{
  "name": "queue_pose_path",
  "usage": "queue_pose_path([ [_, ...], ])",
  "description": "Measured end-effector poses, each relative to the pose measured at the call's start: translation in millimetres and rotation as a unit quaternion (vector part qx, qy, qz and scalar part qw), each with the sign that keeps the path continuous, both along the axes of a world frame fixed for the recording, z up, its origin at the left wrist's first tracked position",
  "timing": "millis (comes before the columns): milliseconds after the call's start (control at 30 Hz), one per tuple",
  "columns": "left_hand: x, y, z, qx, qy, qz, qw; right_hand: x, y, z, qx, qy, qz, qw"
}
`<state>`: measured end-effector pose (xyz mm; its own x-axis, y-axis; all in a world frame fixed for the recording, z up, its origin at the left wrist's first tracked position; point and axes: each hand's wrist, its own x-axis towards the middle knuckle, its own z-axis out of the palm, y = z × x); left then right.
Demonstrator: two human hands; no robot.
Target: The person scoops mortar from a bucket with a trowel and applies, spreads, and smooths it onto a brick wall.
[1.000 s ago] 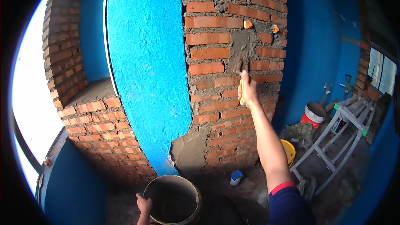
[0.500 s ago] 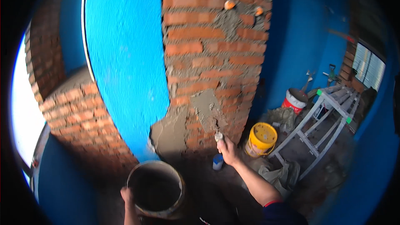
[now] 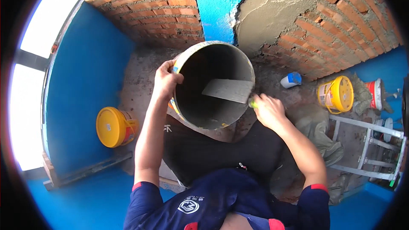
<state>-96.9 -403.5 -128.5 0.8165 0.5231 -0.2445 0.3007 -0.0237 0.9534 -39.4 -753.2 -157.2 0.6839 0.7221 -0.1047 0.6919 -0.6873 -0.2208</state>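
Grip of the left hand (image 3: pixel 167 80) is closed on the left rim of the bucket (image 3: pixel 194 70), thumb over the edge. Right hand (image 3: pixel 270 110), at the right rim of the bucket, is clenched around the green handle of the trowel (image 3: pixel 228 90). The flat blade lies within the bucket mouth, right of its centre; contact between blade and inner wall cannot be determined. Dark trousers (image 3: pixel 217 149) are on the near side of the bucket. A blue-and-white container (image 3: pixel 291 80) is located near the bucket, to its right; a yellow pail (image 3: pixel 342 93) is farther right, followed by a red-and-white pail (image 3: pixel 375 94). A grey sack (image 3: pixel 317 130) and a metal frame (image 3: pixel 375 162) occupy the floor right of the bucket, nearer the person. A second yellow lidded pail (image 3: pixel 111 127) stands left of the bucket. Beyond the bucket rises brickwork (image 3: pixel 328 30) bearing a grey mortar patch (image 3: pixel 272 15) beside a blue painted strip (image 3: pixel 221 4).
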Motion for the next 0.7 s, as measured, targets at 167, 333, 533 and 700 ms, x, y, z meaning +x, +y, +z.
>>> queue_pose_path([
  [167, -18, -27, 4, 0.119, 0.018, 0.022, 0.992, 14, 110, -79, -0.107, -0.092, -0.082, 0.987],
  [333, -21, -44, -5, 0.172, 0.0, -0.001, 0.985, 22, 157, -133, -0.267, -0.258, -0.02, 0.928],
  [533, -38, -68, -11, 0.116, -0.028, 0.011, 0.993, -55, 181, -158, -0.213, -0.123, -0.017, 0.969],
  [700, -35, -81, -11, 0.079, -0.044, 0.045, 0.995, -54, 175, -174, -0.118, 0.003, -0.062, 0.991],
])
